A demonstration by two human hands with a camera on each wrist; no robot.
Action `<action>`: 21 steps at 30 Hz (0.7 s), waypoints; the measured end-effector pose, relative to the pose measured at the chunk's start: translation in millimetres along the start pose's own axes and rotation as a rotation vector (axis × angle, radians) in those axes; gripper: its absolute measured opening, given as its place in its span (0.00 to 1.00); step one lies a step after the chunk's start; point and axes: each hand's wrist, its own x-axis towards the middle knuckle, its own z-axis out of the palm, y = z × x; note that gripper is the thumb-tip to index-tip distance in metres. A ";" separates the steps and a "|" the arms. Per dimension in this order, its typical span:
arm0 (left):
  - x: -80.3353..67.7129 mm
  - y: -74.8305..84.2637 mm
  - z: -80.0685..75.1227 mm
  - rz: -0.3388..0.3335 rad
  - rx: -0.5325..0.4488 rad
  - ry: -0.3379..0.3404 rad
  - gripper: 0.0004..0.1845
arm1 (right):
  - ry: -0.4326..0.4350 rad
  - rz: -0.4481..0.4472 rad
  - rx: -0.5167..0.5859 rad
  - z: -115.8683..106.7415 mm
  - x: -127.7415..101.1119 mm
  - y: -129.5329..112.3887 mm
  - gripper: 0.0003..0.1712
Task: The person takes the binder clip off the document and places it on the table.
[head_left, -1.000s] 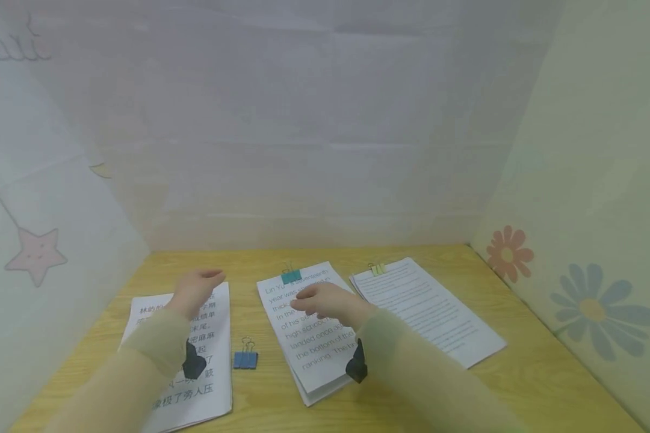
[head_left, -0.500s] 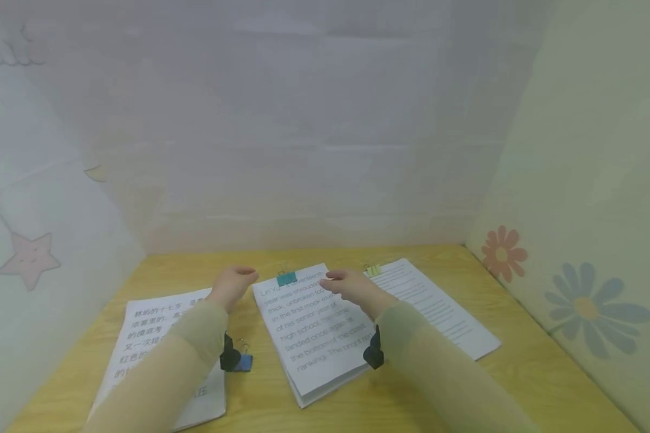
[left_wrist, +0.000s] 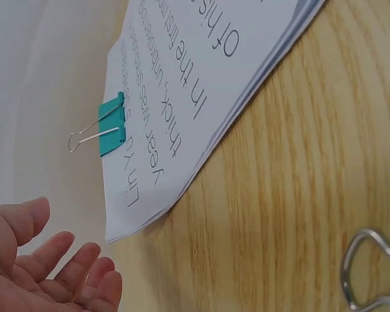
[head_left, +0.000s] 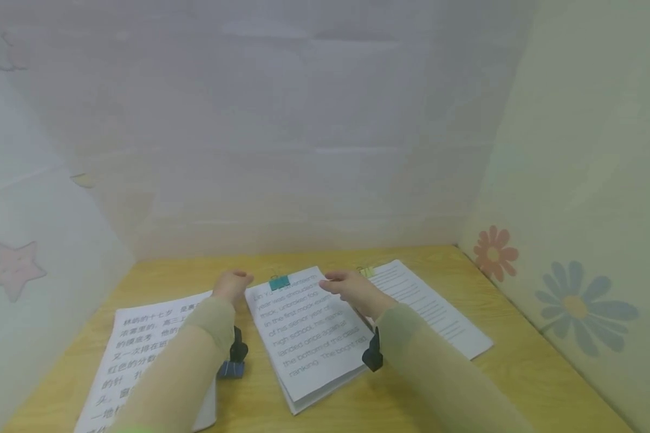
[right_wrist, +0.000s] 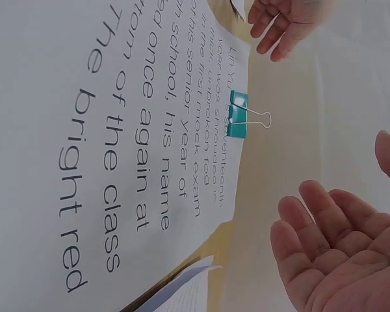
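A stack of paper with large English print (head_left: 309, 337) lies mid-table, with a teal binder clip (head_left: 279, 282) on its far edge. My left hand (head_left: 232, 285) hovers just off the stack's far left corner, fingers loosely bent and holding nothing. In the left wrist view, those fingers (left_wrist: 78, 263) show apart from the paper. Over the stack's far right edge is my right hand (head_left: 352, 288), palm turned inward and fingers relaxed. The right wrist view shows its fingers (right_wrist: 312, 227) with nothing between them. The clip's wire handles (right_wrist: 257, 120) stick out past the paper edge.
To the left lies a stack with large Chinese print (head_left: 135, 343), partly under my left forearm. A blue binder clip (head_left: 230, 369) sits between the stacks. At right is a small-print stack (head_left: 439, 307) with a yellow binder clip (head_left: 367, 272). Walls border the table.
My left hand has moved right, from above the Chinese-print stack to the middle stack's far left corner. My right hand has shifted right toward that stack's other side. The head view has turned slightly.
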 end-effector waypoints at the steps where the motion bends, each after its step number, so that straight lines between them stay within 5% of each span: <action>1: 2.1 -1.6 0.3 0.000 0.020 0.001 0.27 | -0.002 -0.004 0.003 -0.5 0.1 -0.2 0.37; 8: 9.7 -7.6 6.0 -0.015 0.188 -0.012 0.26 | 0.005 -0.031 -0.002 -2.2 4.1 2.3 0.36; 21: 18.8 -9.7 22.4 0.030 0.037 0.023 0.18 | 0.003 -0.028 0.029 -2.2 10.4 5.1 0.37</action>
